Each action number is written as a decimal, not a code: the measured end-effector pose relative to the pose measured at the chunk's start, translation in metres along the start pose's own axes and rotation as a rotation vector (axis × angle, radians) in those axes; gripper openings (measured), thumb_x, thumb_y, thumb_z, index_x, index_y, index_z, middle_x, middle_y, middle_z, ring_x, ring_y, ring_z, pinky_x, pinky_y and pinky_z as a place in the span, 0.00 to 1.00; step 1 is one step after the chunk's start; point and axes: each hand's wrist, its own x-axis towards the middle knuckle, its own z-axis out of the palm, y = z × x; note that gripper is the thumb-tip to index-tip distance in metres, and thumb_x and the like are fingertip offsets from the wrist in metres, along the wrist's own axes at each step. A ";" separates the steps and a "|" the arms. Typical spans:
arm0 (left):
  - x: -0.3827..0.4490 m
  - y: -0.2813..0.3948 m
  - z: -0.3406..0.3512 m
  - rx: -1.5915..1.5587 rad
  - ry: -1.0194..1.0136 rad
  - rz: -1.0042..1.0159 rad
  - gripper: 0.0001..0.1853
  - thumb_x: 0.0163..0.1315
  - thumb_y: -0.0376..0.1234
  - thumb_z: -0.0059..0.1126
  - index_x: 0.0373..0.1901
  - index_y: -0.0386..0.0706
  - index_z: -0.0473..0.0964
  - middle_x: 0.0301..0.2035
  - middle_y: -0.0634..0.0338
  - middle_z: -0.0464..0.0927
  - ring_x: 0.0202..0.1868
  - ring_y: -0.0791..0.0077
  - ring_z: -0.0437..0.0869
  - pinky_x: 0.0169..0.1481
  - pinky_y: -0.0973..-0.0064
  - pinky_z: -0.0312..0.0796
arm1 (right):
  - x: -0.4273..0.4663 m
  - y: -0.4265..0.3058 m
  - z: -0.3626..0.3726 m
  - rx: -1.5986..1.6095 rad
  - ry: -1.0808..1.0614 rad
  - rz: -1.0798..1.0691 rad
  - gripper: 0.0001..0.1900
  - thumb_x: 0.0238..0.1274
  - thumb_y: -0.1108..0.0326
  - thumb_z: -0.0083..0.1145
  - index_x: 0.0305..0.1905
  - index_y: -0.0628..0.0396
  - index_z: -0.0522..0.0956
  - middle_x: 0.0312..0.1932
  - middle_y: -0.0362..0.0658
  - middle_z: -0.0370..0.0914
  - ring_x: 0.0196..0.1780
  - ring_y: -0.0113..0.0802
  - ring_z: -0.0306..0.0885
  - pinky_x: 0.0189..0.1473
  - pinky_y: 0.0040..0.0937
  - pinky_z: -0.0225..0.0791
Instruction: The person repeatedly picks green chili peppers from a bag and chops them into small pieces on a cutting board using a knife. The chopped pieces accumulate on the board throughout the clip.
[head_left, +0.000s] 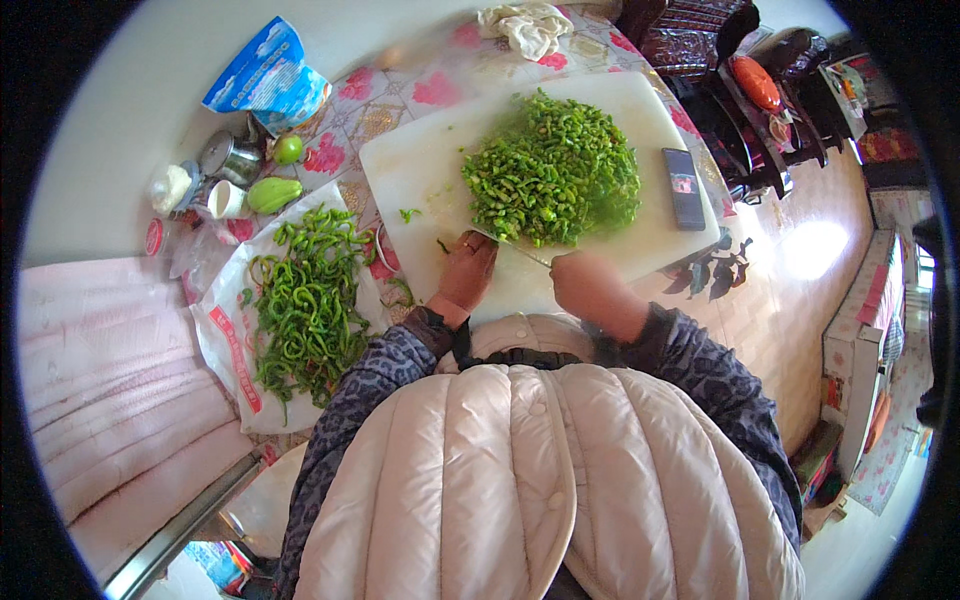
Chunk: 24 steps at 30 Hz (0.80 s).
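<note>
My right hand (596, 292) is closed around the handle of a knife (527, 254), at the near edge of a white cutting board (412, 165). The thin blade is seen nearly edge-on and reaches left to the fingertips of my left hand (469, 271). That hand rests on the board with its fingers curled and together; what lies under them is hidden. A dark green scrap shows beside its fingers. Just beyond both hands, a large heap of chopped green peppers (551, 172) covers the middle of the board.
Whole thin green peppers (311, 300) lie on a white plastic bag (225, 360) at left. Behind them are a chayote (274, 196), a lime-green fruit (288, 149), a paper cup (226, 200), a jar (229, 157) and a blue pouch (266, 75). A dark phone-like object (683, 189) lies on the board's right side.
</note>
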 end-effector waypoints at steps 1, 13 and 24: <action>0.000 -0.001 0.000 -0.023 0.013 0.020 0.08 0.52 0.25 0.53 0.35 0.36 0.74 0.36 0.49 0.74 0.42 0.50 0.74 0.45 0.60 0.69 | 0.002 -0.001 0.000 0.033 0.027 0.000 0.08 0.48 0.69 0.49 0.24 0.58 0.78 0.25 0.55 0.77 0.30 0.53 0.78 0.32 0.46 0.73; -0.006 0.016 -0.023 -0.010 -0.007 0.010 0.12 0.52 0.24 0.55 0.40 0.38 0.74 0.37 0.48 0.75 0.43 0.50 0.74 0.50 0.60 0.67 | 0.032 0.002 0.032 0.090 0.205 -0.091 0.10 0.50 0.68 0.48 0.25 0.60 0.78 0.24 0.56 0.77 0.31 0.55 0.77 0.35 0.48 0.71; -0.008 -0.008 -0.007 -0.033 0.010 0.133 0.08 0.53 0.24 0.51 0.35 0.35 0.73 0.37 0.47 0.73 0.42 0.50 0.75 0.44 0.62 0.70 | 0.041 -0.002 0.042 -0.108 0.169 -0.293 0.07 0.50 0.70 0.49 0.23 0.58 0.76 0.22 0.52 0.74 0.28 0.49 0.73 0.30 0.43 0.67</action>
